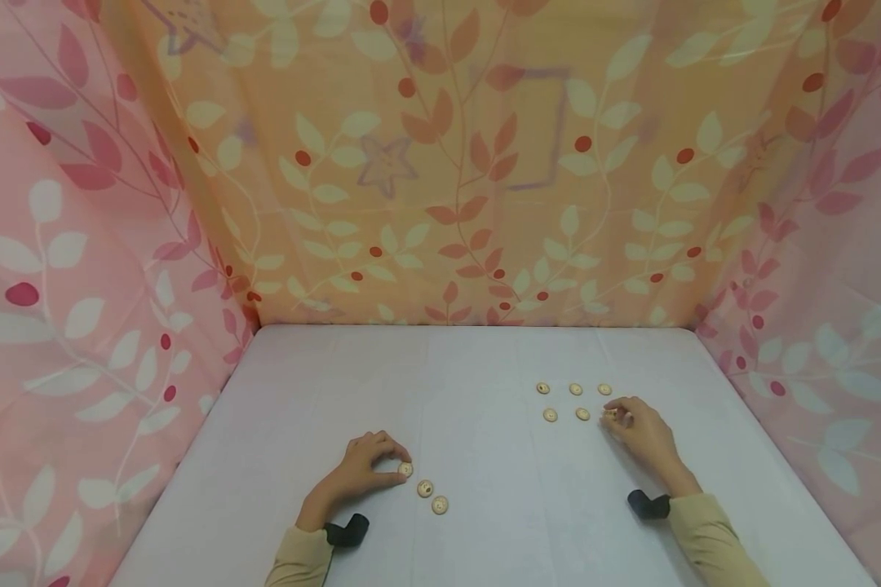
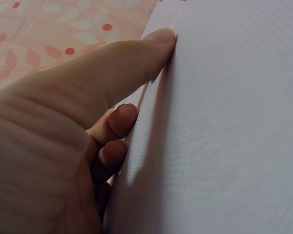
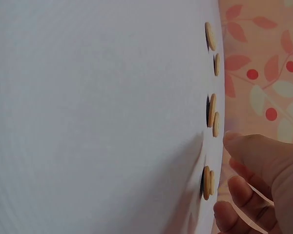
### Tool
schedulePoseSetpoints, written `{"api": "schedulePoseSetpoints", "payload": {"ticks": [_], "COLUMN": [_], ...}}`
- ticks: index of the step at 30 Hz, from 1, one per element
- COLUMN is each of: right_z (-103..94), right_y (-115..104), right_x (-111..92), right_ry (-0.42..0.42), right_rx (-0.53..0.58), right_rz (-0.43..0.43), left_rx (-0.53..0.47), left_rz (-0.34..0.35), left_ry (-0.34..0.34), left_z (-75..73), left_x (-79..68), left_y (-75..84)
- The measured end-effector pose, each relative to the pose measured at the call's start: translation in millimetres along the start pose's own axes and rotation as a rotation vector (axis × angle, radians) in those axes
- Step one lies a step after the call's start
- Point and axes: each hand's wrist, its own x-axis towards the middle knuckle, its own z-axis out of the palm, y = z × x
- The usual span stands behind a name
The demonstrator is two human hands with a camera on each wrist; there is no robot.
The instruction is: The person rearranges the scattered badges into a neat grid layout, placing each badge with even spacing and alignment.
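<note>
My left hand (image 1: 367, 463) pinches a round wooden button (image 1: 405, 470) between thumb and index finger, low over the white tabletop. In the left wrist view the thumb (image 2: 132, 63) reaches to the cloth and hides most of that button. Two more buttons, a nearer one (image 1: 440, 505) and a middle one (image 1: 425, 488), continue in a slanting line to its right. My right hand (image 1: 642, 432) hovers by the front right button (image 1: 609, 415) of a two-row group. The right wrist view shows its thumb and fingers (image 3: 249, 146) parted, with that button (image 3: 206, 183) lying on the cloth.
The other buttons of the group lie left of and behind the right hand, among them a back left one (image 1: 542, 389). White cloth covers the table (image 1: 323, 367). Leaf-patterned curtains (image 1: 462, 163) rise at its back and both sides. Each wrist carries a black camera mount (image 1: 348, 530).
</note>
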Motion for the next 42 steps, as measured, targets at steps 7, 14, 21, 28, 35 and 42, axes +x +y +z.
{"api": "schedulePoseSetpoints", "payload": {"ticks": [7,14,21,28,35,42], "right_z": [8.0,17.6,28.0,40.1,49.2,56.0], "right_y": [-16,-36,-56,-71,-94,-119], "right_x": [-4,-7,-10,-15,-22,-28], "right_ry": [-0.027,-0.047,-0.077,-0.080,-0.115,-0.157], "right_rx": [0.040,0.064,0.081,0.118,0.153,0.169], "right_rz": [0.006,-0.025,-0.051,-0.121,-0.173,-0.224], "left_rx": [-0.001,-0.007,-0.011,-0.015,-0.004,0.002], "left_rz": [0.003,-0.001,-0.006,-0.004,0.000,0.010], "left_ry": [0.008,-0.005,-0.014,-0.007,0.006,0.014], "left_z": [0.2,-0.8,-0.4,0.0,0.6,0.7], "left_x": [-0.1,-0.2,0.7,0.2,-1.3,-0.8], "left_y": [0.1,1.3,0.8,1.0,1.8,1.3]}}
